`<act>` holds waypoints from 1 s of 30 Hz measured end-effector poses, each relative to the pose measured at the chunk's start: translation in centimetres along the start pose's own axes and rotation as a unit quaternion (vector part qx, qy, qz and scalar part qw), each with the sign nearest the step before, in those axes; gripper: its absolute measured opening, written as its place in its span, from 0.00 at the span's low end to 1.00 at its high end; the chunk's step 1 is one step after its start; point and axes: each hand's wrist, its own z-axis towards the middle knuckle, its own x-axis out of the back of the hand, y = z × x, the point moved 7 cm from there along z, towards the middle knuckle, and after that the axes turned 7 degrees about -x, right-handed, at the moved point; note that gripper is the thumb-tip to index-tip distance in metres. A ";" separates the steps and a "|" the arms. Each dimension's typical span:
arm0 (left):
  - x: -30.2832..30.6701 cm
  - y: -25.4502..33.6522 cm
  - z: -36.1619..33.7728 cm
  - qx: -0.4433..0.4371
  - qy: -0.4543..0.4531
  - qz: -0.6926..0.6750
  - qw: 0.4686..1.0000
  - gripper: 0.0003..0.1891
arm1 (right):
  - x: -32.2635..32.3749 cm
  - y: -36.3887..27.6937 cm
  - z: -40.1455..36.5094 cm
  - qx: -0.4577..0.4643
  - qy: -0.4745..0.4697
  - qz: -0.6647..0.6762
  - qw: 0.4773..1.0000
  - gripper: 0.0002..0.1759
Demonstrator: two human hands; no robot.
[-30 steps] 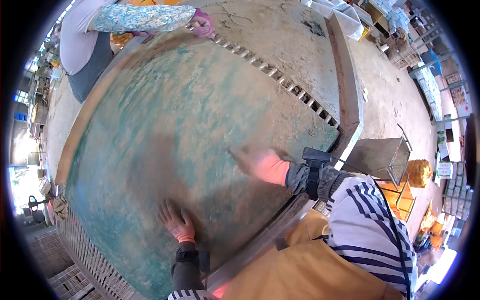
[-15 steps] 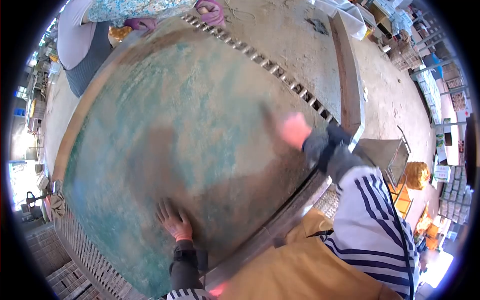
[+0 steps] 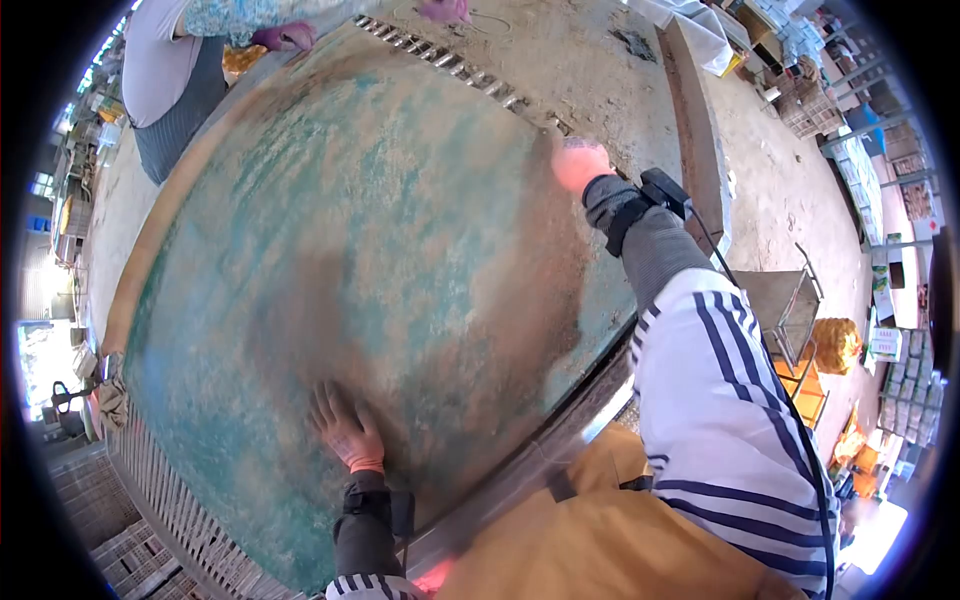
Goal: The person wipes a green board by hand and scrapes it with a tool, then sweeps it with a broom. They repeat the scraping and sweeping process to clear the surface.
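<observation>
My left hand [image 3: 347, 430], in a glove with a dark palm side and orange cuff, lies flat with fingers stretched on a large, worn green tabletop [image 3: 400, 220] smeared with brown dirt. My right hand [image 3: 580, 165], in an orange-pink glove, is closed at the table's far right edge. Its fingertips are hidden, so what it grips cannot be made out. Beside it, a row of short shiny metal pieces [image 3: 450, 65] runs along that edge; my hand and forearm cover the row's near end.
Across the table at upper left stands a co-worker [image 3: 175, 90] in purple gloves [image 3: 285, 37]. Beyond the metal row lies a dusty grey surface [image 3: 570, 60] with a raised rim [image 3: 700, 150]. A slatted grille [image 3: 190, 500] borders the lower left. A metal-framed stand [image 3: 785, 310] is at right.
My right hand has moved up and away to the table's far edge, with the arm stretched out. Brown dirt beside it has shifted. My left hand stays nearly in place. The co-worker's gloves moved slightly.
</observation>
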 end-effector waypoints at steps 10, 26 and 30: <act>-0.1 -0.2 -0.4 0.009 -0.005 -0.002 1.000 0.30 | -1.8 -0.2 -0.1 0.055 0.020 -0.095 0.994 0.10; 1.0 0.1 -0.6 -0.013 0.050 -0.004 0.999 0.27 | -0.5 0.1 -12.9 0.094 -0.034 -0.100 0.990 0.28; 0.2 -0.4 -0.5 -0.018 0.056 -0.015 0.998 0.29 | 5.4 -8.6 -20.4 0.230 -0.016 0.058 0.971 0.24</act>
